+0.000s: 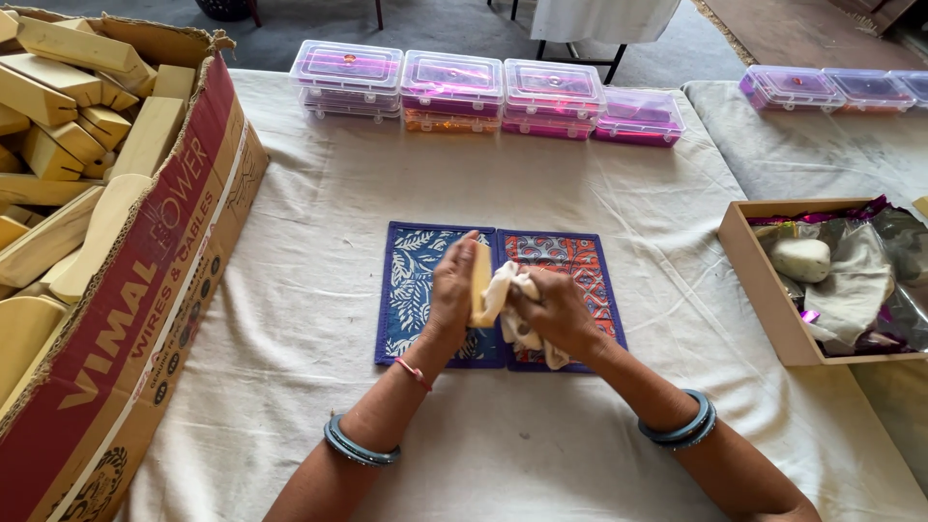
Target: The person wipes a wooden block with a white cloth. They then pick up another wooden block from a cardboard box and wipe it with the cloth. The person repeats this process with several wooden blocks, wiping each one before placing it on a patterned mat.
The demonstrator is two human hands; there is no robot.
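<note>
**Kid:** What is in the hands?

**Helper:** The left hand (452, 290) has its fingers wrapped around a small pale wooden block (480, 283), held up on its end. The right hand (553, 307) has its fingers bunched tight on a white cloth (512, 307), and the cloth is pressed on the side of the block.

**Kid:** Where is the block?

**Helper:** In the middle of the bench (319, 290), just above a blue and orange patterned mat (580, 259).

**Kid:** Is much done?

**Helper:** I think it is only partway. The big cardboard box (164, 309) on the left is heaped with wooden blocks (68, 106) like this one, so a lot looks left. I cannot tell which blocks were rubbed already.

**Kid:** And the other stuff?

**Helper:** A small wooden tray (749, 266) on the right holds shiny wrappers and a pale round lump (800, 259). Clear plastic boxes with pink and purple things (449, 85) sit in a row at the far edge.
</note>
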